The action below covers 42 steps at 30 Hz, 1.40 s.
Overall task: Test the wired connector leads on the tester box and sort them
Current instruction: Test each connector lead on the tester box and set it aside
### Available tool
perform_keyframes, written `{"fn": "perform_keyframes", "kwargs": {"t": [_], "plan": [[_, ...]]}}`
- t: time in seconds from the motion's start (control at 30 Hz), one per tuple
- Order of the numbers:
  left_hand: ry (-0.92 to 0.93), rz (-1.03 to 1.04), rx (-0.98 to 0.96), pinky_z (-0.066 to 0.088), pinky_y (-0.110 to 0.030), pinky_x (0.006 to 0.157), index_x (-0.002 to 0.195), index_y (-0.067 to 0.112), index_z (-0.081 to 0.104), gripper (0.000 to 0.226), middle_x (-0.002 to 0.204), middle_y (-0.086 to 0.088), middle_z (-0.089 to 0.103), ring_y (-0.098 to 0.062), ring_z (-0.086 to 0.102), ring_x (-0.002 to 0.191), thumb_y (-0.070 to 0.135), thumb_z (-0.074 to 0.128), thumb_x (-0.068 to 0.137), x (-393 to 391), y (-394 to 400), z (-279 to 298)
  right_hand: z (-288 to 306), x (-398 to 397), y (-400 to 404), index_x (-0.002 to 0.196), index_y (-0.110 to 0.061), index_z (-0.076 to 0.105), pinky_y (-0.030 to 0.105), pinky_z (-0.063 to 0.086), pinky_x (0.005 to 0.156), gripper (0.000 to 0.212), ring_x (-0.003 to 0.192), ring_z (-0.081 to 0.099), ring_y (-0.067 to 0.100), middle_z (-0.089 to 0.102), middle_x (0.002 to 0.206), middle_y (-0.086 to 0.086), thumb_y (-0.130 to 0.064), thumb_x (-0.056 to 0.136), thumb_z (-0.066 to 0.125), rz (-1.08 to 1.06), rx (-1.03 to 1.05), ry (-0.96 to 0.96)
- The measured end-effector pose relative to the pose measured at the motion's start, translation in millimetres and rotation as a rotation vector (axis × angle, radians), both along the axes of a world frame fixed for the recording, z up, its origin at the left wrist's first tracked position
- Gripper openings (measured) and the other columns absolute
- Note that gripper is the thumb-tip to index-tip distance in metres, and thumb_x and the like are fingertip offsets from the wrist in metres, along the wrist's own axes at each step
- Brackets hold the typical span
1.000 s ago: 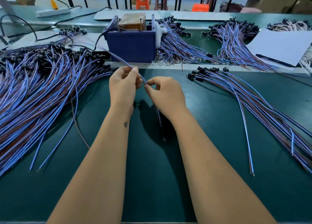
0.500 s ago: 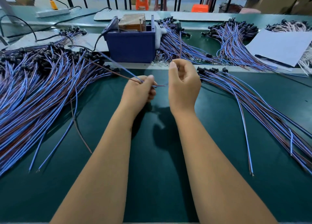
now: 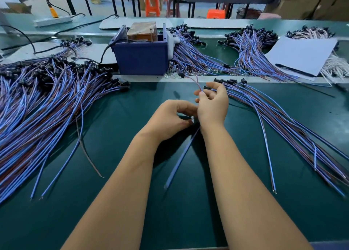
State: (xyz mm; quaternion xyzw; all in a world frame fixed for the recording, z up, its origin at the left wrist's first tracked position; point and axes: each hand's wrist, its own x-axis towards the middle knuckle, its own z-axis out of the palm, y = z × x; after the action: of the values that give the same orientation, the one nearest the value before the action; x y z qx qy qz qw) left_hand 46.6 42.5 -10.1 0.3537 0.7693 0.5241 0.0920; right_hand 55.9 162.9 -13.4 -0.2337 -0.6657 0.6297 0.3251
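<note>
Lighting: bright, even, diffuse; source overhead, not in frame. Shadows: soft and dark on the green mat (image 3: 132, 202), pooled beneath and between the forearms near the mat's centre. Glare: mild sheen on the mat's right part; the white sheet (image 3: 302, 55) beyond the mat's far right corner near washed out. Blur: the lead (image 3: 179, 159) hanging over mid-mat smeared by motion; background beyond the mat's far edge soft. Distortion: wide-angle bowing, bench edges curving toward the frame borders.
</note>
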Motion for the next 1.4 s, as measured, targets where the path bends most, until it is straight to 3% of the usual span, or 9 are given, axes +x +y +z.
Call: {"fn": "perform_keyframes", "kwargs": {"t": [0.13, 0.37, 0.47, 0.63, 0.8, 0.93, 1.07, 1.27, 1.4], "plan": [[-0.034, 0.031, -0.057, 0.051, -0.025, 0.091, 0.101, 0.03, 0.071, 0.049, 0.088, 0.008, 0.075, -0.005, 0.069, 0.088, -0.012, 0.059, 0.078, -1.8, 1.5, -2.3, 9.9, 8.9, 23.1, 0.102, -0.016, 0.051, 0.023, 0.051, 0.071, 0.022, 0.062, 0.058, 0.002, 0.068, 0.077, -0.009, 0.004, 0.093, 0.05, 0.094, 0.104, 0.008], [-0.092, 0.094, -0.083, 0.051, -0.023, 0.089, 0.093, 0.03, 0.073, 0.027, 0.085, 0.013, 0.075, -0.005, 0.07, 0.085, 0.005, 0.062, 0.087, -1.6, 3.1, -2.6, 45.5, 19.5, 97.1, 0.093, -0.022, 0.059, 0.03, 0.051, 0.079, 0.024, 0.09, 0.068, 0.013, 0.071, 0.089, -0.001, 0.0, 0.09, 0.051, 0.009, 0.438, -0.222], [-0.112, 0.117, -0.076, 0.052, -0.024, 0.088, 0.091, 0.028, 0.073, 0.025, 0.084, 0.013, 0.075, -0.006, 0.071, 0.085, 0.007, 0.06, 0.088, -0.2, 4.7, -1.2, 46.7, 23.6, 113.0, 0.097, -0.026, 0.062, 0.038, 0.035, 0.099, 0.028, 0.103, 0.061, 0.023, 0.071, 0.1, -0.004, -0.005, 0.085, 0.049, -0.141, 0.579, -0.477], [-0.135, 0.155, -0.052, 0.053, -0.024, 0.082, 0.089, 0.025, 0.073, 0.029, 0.082, 0.011, 0.074, -0.007, 0.07, 0.08, 0.004, 0.053, 0.09, 2.4, 5.0, 0.1, 34.3, 21.2, 87.8, 0.112, -0.028, 0.064, 0.042, 0.026, 0.1, 0.033, 0.124, 0.04, 0.028, 0.057, 0.126, 0.004, -0.015, 0.085, 0.049, -0.215, 0.722, -0.71], [-0.103, 0.352, 0.066, 0.055, -0.027, 0.063, 0.081, 0.024, 0.072, 0.033, 0.078, 0.002, 0.073, -0.022, 0.066, 0.074, 0.0, 0.049, 0.086, -1.2, 5.2, 1.4, 17.5, 2.5, 15.8, 0.106, -0.029, 0.064, 0.043, 0.025, 0.099, 0.028, 0.121, 0.039, 0.026, 0.057, 0.122, 0.002, -0.019, 0.086, 0.049, -0.061, 0.819, -0.533], [0.075, 0.694, 0.014, 0.047, -0.029, 0.073, 0.085, 0.026, 0.07, 0.025, 0.089, 0.002, 0.07, -0.016, 0.062, 0.083, 0.01, 0.051, 0.085, -14.0, -10.0, 3.2, 12.3, -11.3, -36.9, 0.102, -0.02, 0.067, 0.039, 0.043, 0.093, 0.023, 0.106, 0.055, 0.029, 0.066, 0.109, 0.007, -0.014, 0.087, 0.051, 0.25, 0.612, -0.303], [0.187, 0.958, -0.269, 0.036, -0.036, 0.097, 0.106, 0.019, 0.069, 0.024, 0.128, -0.009, 0.053, -0.031, 0.043, 0.121, 0.02, 0.05, 0.092, -26.8, -37.2, -0.7, 2.4, -13.3, -51.8, 0.101, -0.019, 0.068, 0.041, 0.044, 0.095, 0.024, 0.106, 0.056, 0.026, 0.067, 0.111, 0.003, -0.014, 0.089, 0.048, 0.323, 0.61, -0.343], [-0.054, 1.114, -0.513, 0.004, -0.051, 0.118, 0.125, 0.023, 0.055, 0.037, 0.163, -0.021, 0.002, -0.032, -0.012, 0.15, 0.027, 0.046, 0.089, -33.8, -70.3, 3.5, 0.2, -7.8, -44.0, 0.094, -0.015, 0.07, 0.03, 0.046, 0.079, 0.023, 0.09, 0.058, 0.015, 0.068, 0.094, -0.004, -0.012, 0.091, 0.047, 0.365, 0.47, -0.262], [-0.03, 1.171, -0.453, 0.013, -0.05, 0.115, 0.13, 0.018, 0.049, 0.041, 0.16, -0.022, 0.007, -0.036, 0.002, 0.148, 0.025, 0.05, 0.089, -30.7, -70.8, 3.4, -1.0, -5.3, -43.9, 0.092, -0.016, 0.069, 0.027, 0.042, 0.071, 0.021, 0.086, 0.057, 0.013, 0.067, 0.089, -0.006, -0.013, 0.091, 0.048, 0.378, 0.445, -0.249]]}}
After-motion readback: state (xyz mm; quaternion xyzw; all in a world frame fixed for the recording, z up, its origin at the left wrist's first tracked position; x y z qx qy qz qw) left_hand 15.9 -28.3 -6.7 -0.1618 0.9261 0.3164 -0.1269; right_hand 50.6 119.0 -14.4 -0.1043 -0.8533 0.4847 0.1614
